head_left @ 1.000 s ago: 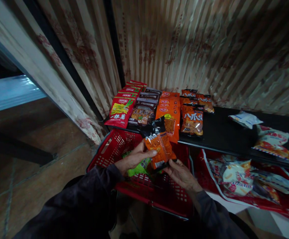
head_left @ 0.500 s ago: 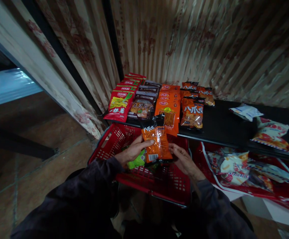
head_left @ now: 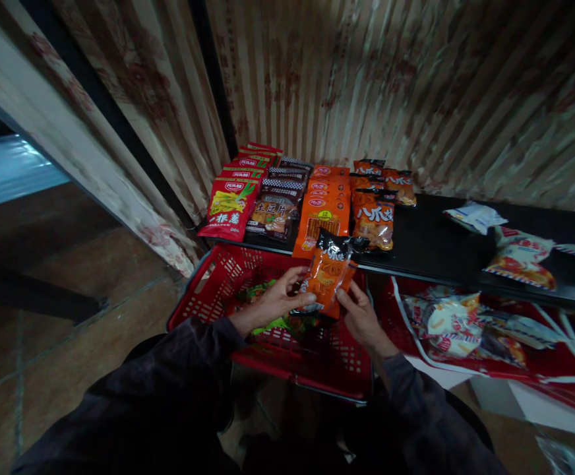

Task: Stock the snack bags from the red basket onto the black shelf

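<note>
Above a red plastic basket [head_left: 198, 300], an orange and black snack bag [head_left: 328, 274] is held between both hands. My left hand [head_left: 280, 300] grips its lower left side, thumb on the front. On its right edge is my right hand [head_left: 361, 316], with the thumb on the front and the other fingers partly hidden behind. Green-wrapped packets [head_left: 272, 323] lie in the basket below, partly covered by my left hand. Just beyond, matching orange snack bags [head_left: 374, 223] stand in a row on the black shelf [head_left: 419, 241].
Red snack bags [head_left: 231, 208], brown snack bags [head_left: 272, 211] and flat orange packets [head_left: 323, 211] line the shelf's left end. White snack bags [head_left: 519, 254] lie farther right. A second red basket [head_left: 529, 373] with several bags sits below. A patterned curtain [head_left: 292, 86] hangs behind.
The orange snack bag has moved slightly right and tilted, with its front turned more upward. My right hand has closed on its right edge. The view has shifted a little.
</note>
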The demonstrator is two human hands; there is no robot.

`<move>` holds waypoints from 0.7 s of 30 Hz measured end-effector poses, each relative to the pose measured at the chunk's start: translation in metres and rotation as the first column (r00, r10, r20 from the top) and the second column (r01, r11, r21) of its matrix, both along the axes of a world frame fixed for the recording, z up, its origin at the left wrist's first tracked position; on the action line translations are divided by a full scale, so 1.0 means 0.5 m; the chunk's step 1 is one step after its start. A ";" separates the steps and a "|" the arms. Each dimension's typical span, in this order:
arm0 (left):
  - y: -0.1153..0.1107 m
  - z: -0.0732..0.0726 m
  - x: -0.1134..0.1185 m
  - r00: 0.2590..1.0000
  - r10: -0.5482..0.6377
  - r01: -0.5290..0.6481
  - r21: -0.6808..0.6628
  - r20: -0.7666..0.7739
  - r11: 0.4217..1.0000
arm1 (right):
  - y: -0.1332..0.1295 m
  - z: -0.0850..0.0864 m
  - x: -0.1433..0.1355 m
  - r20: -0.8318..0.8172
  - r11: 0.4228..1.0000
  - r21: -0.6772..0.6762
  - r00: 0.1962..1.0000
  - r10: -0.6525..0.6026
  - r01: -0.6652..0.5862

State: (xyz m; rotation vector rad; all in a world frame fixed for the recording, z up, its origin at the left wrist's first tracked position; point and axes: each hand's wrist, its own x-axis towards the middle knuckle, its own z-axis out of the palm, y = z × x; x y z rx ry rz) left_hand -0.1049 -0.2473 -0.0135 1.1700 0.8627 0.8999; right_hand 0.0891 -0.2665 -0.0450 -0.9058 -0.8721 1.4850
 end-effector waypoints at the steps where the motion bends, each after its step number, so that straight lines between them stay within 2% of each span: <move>1: -0.002 -0.005 0.000 0.999 0.018 -0.018 0.000 -0.028 1.000 | 0.001 0.002 0.002 -0.013 1.000 0.001 1.000 -0.019 0.019; 4: -0.011 -0.010 0.002 0.995 0.064 -0.062 0.027 -0.079 0.998 | 0.004 0.005 0.006 -0.025 0.999 0.007 0.999 -0.047 0.047; 14: -0.028 -0.007 0.013 0.987 0.133 -0.123 0.119 -0.087 0.985 | 0.006 0.000 -0.001 0.030 0.995 0.059 0.996 -0.080 0.078; 21: -0.013 -0.004 0.012 0.979 0.190 -0.194 0.054 0.078 0.979 | 0.007 -0.009 0.003 0.053 0.996 0.074 0.997 -0.057 0.053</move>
